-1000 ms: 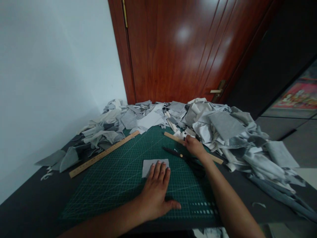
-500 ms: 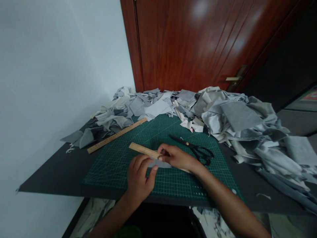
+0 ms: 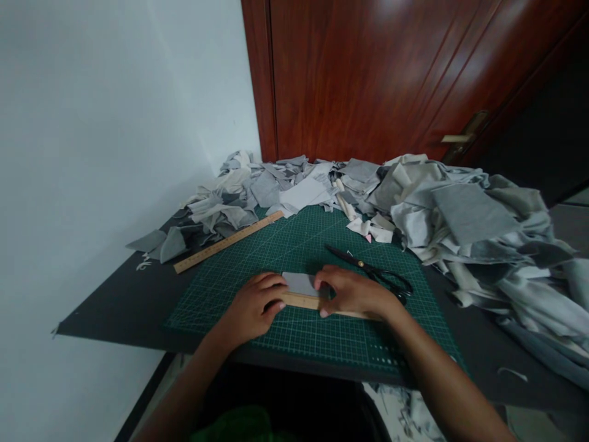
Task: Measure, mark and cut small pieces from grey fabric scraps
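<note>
A wooden ruler (image 3: pixel 302 301) lies across the front part of the green cutting mat (image 3: pixel 322 347), along the near edge of a small pale grey fabric piece (image 3: pixel 300 283). My left hand (image 3: pixel 257 306) grips the ruler's left end between thumb and fingers, at the fabric's left edge. My right hand (image 3: pixel 352 290) pinches ruler and fabric further right, thumb on the near side and fingers on the far side. The ruler's right end runs out under my right wrist. Just beyond that hand lie black-handled scissors (image 3: pixel 361 264), blades pointing up and left.
A second wooden ruler (image 3: pixel 229 242) lies slanted at the mat's left edge. Heaps of grey and white fabric scraps (image 3: pixel 464 215) line the back and right of the dark table (image 3: pixel 115 313). A white wall (image 3: pixel 115 123) borders the left, a wooden door (image 3: pixel 359 86) the back.
The ruler, tilted and raised before, now lies level along the fabric's near edge. My left hand has moved onto its left end; my right hand has shifted right. The view has turned slightly left.
</note>
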Available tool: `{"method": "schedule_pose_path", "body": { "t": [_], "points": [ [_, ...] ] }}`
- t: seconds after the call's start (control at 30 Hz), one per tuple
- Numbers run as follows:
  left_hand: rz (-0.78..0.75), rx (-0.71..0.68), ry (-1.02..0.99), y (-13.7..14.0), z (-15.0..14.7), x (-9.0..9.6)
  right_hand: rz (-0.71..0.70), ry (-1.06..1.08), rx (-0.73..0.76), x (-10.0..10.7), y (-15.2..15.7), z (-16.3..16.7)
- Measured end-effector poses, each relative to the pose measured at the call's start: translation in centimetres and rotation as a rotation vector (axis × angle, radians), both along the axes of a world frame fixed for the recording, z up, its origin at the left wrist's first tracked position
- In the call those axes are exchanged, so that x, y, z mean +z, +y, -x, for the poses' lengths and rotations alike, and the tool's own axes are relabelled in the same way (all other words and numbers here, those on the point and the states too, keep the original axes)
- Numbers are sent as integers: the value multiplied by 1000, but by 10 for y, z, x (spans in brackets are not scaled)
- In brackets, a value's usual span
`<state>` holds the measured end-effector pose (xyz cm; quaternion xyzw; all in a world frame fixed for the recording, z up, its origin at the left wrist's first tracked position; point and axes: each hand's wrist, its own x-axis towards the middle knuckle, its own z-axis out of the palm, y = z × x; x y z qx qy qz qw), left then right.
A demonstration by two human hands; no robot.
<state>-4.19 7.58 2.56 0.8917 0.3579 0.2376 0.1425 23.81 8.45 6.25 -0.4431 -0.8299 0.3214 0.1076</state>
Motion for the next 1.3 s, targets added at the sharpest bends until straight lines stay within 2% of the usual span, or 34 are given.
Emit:
{"method": "schedule_pose_path", "body": {
  "t": [0.17, 0.47, 0.7, 0.8, 0.9, 1.03, 1.17, 1.23, 1.27, 1.3],
  "points": [
    [11, 46, -64, 5, 2, -5, 0, -4, 8, 3, -2, -1],
    [-25, 68, -126, 7, 4, -11, 89, 131, 68, -9, 10, -12],
    [-188, 151, 1, 0, 0, -8, 94, 120, 43, -7, 10, -6],
    [-247, 97, 65, -9, -8, -5, 102, 127, 30, -9, 11, -6],
    [-233, -35, 151, -24, -22, -6, 101, 145, 21, -13, 12, -6],
    [-172, -16, 178, -42, -40, -16, 72, 156, 40, -16, 13, -5],
    [-128, 7, 221, -47, -48, -22, 63, 115, 61, -15, 20, -9],
    [-117, 11, 238, -47, -49, -23, 5, 68, -19, -14, 29, -18],
    [-112, 13, 243, -48, -49, -22, -67, 36, -119, -15, 34, -25],
    [-107, 16, 246, -49, -50, -21, -208, -3, -295, -16, 40, -33]
  ]
}}
